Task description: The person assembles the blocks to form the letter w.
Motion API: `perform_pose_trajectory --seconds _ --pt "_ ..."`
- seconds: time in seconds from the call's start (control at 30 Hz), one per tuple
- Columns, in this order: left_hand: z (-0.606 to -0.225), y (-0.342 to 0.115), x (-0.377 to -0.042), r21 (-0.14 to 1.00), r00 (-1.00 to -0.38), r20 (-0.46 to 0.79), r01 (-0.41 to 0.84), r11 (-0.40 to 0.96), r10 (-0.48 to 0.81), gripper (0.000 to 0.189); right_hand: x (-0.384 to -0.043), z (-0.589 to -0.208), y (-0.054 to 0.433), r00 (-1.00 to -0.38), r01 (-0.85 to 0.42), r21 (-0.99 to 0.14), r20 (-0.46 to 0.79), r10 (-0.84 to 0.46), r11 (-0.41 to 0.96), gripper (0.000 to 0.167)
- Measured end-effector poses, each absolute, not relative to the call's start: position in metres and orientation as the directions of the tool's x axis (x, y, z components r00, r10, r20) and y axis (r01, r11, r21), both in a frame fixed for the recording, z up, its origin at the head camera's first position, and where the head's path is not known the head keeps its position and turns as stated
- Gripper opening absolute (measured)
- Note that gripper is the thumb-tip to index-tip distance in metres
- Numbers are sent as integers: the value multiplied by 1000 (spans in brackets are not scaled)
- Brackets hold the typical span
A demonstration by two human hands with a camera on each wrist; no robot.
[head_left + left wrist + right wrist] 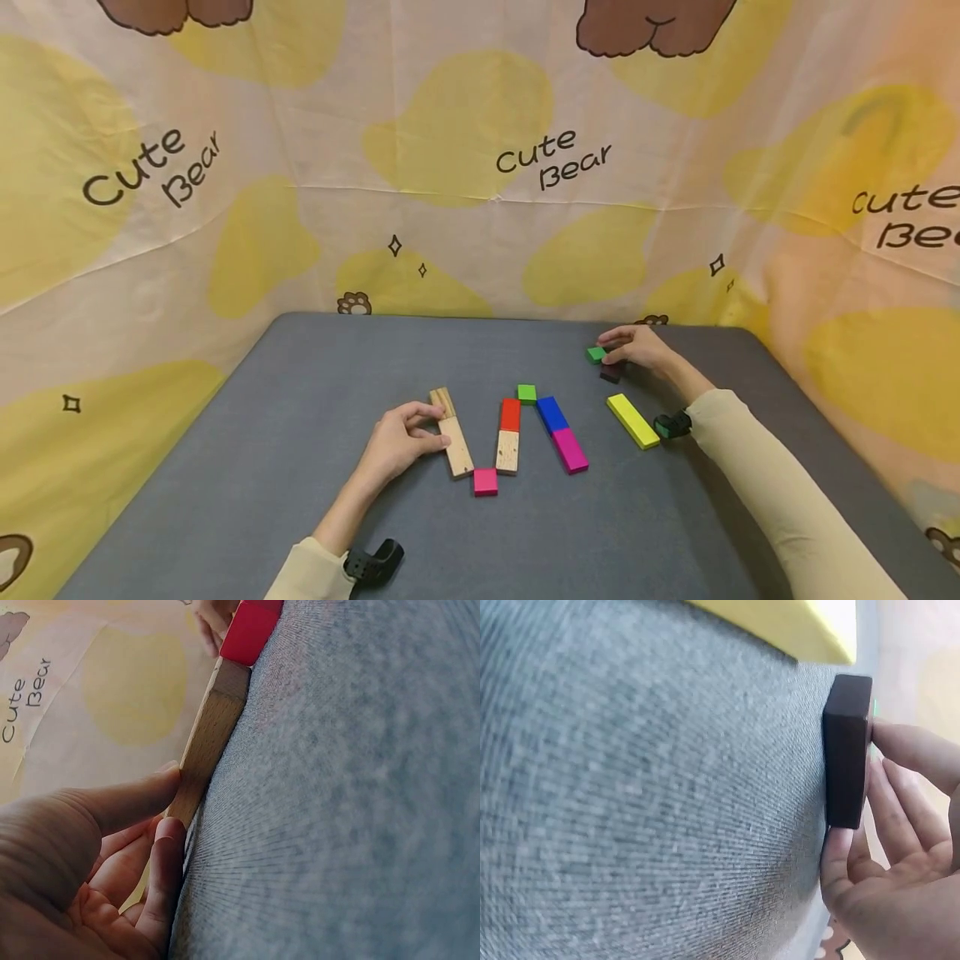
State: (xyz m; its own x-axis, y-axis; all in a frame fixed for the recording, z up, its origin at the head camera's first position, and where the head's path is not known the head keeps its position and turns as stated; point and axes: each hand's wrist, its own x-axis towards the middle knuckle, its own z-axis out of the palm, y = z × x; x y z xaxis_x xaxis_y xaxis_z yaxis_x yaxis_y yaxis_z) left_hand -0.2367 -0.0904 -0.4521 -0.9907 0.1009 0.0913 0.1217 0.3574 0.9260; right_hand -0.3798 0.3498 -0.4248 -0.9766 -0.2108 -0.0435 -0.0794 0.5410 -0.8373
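Observation:
My left hand (401,437) lies along the left side of two plain wooden blocks set end to end, its thumb and a finger touching them. The near wooden block (457,454) shows at close range in the left wrist view; the far one (446,400) has lengthwise lines. At the back right, my right hand (637,346) pinches a small green block (595,355) between thumb and finger. Right beside those fingers lies a dark brown block (847,750), which hides most of the green one in the right wrist view.
A pink block (485,482) sits at the wooden block's near end. Beyond it run a red block (511,414), another wooden block (507,452), a light green block (527,394), a blue block (552,414) and a magenta block (570,451). A yellow block (632,421) lies near the right wrist.

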Motion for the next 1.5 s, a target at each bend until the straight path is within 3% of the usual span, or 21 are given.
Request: perform_pose_trajectory --seconds 0.63,1.13,1.5 --pt "-452 -92 -237 921 -989 99 133 366 110 33 -377 -428 344 -989 -17 -890 -51 -136 456 49" --pt "-452 -92 -237 932 -988 96 132 338 120 34 -358 -409 331 -977 -18 -889 -82 -197 458 51" --pt "-451 -91 -235 932 -988 101 135 336 115 34 -374 -431 345 -980 -36 -870 -66 -189 491 52"
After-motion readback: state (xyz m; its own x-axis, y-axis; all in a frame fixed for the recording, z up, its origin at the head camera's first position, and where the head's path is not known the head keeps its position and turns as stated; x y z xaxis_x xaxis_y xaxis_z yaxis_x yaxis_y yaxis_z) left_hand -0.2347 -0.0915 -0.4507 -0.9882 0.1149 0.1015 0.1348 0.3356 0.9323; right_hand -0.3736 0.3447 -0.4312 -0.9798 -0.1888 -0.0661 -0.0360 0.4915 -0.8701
